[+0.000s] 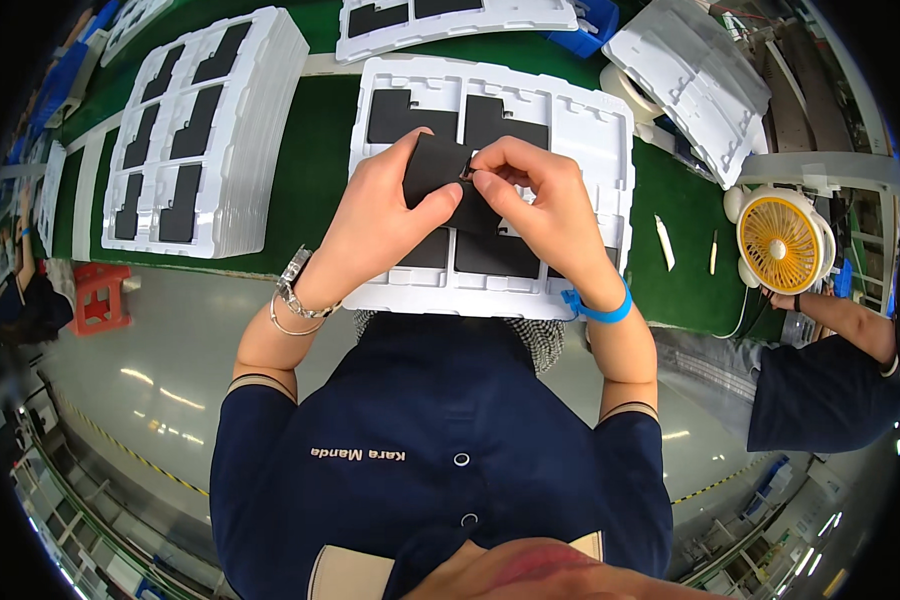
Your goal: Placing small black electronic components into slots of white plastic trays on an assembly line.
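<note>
A flat black L-shaped piece is raised above a white moulded tray. My left hand grips it by its left side, thumb across the face and fingers behind. At its right edge, my right hand pinches a small dark tab or connector between thumb and forefinger. Beneath my hands, the tray's compartments hold several more black pieces; some are partly covered by my hands. Compartments at the tray's right side show bare white plastic.
To the left rises a stack of white trays with black pieces on top. Another loaded tray lies at the back. On the right are a white tool, a thin stick, a yellow fan, clear trays and a co-worker's arm.
</note>
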Available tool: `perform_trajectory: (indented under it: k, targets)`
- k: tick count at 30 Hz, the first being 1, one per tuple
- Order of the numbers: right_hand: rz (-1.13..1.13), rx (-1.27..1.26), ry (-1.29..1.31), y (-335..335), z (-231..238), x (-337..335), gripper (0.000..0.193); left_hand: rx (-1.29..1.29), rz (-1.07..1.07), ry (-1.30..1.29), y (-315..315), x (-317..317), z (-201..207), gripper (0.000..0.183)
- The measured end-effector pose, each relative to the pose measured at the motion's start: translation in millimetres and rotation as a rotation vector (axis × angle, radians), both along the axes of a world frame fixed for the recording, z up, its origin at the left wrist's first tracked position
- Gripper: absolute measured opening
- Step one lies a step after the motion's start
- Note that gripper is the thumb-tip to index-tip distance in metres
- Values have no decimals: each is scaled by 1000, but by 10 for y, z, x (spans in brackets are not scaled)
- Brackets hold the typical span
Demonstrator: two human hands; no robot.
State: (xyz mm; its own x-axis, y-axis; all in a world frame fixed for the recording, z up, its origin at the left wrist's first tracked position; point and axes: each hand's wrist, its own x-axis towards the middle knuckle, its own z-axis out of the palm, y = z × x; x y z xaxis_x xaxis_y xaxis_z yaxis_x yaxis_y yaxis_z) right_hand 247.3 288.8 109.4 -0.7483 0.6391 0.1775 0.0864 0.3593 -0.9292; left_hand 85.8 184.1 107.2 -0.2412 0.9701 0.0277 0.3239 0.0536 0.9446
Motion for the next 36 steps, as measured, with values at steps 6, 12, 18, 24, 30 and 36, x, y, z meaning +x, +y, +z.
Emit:
perform_trajectory:
  k: [6,12,18,24,30,36]
  targets:
    - [0,-3,-42,-15,34,30,9,-8,-35,4,10,22,-2,48]
    - [6,-222,15,-6,23,39,8,-9,-2,-43,33,17,7,35]
    - [69,-375,-8,-11,68,38,5,38,15,-65,47,21,-61,31]
    - [29,-343,152,-69,-15,1,4,62,6,-81,49,26,-53,26]
    - [49,-534,177,-47,-56,13,4,49,3,52,9,38,-10,24]
    - [34,-669,97,-35,-20,6,8,35,24,-148,8,42,-78,23]
